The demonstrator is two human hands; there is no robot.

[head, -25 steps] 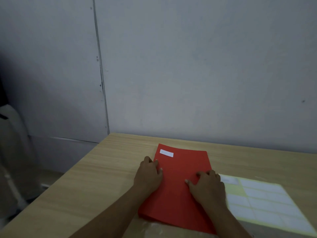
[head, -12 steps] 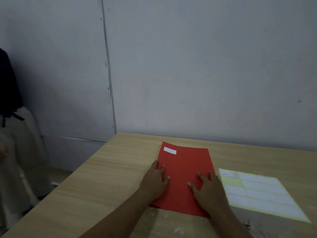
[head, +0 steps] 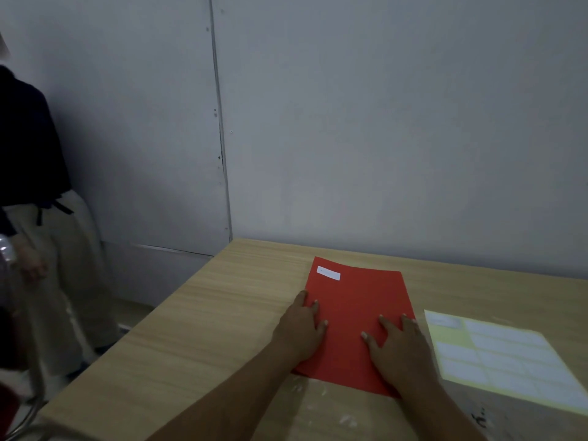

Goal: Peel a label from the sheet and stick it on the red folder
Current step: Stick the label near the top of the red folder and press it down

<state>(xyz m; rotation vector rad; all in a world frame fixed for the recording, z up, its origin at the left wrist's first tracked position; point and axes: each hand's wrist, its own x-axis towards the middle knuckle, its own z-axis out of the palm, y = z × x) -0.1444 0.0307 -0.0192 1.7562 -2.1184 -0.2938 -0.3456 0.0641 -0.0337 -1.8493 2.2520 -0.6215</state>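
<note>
Setting: pale grey wall panels are being seen behind a light wooden table (head: pixel 222 313), which is set against the wall; another person (head: pixel 38 249) is being glimpsed standing at the far left edge.
Left hand: the left hand (head: pixel 302 329) is being laid flat, fingers spread open, on the left edge of the red folder (head: pixel 359 313); part of the palm is being rested on the table. Nothing is being gripped.
Right hand: the right hand (head: pixel 401 348) is being pressed flat and open on the near right part of the folder, fingers extended toward the wall; nothing is being held.
Change: compared with half a second ago, both hands are being kept in much the same flat pose on the folder, while the view is being turned further left, so more of the standing person is being shown.
Folder: the long axis is being run from the near edge toward the wall, tilted slightly leftward at the far end; a white label (head: pixel 328 274) is being shown stuck at the far left corner.
Label sheet: the label sheet (head: pixel 502 354) is being left flat on the table just right of the folder, apart from both hands.
</note>
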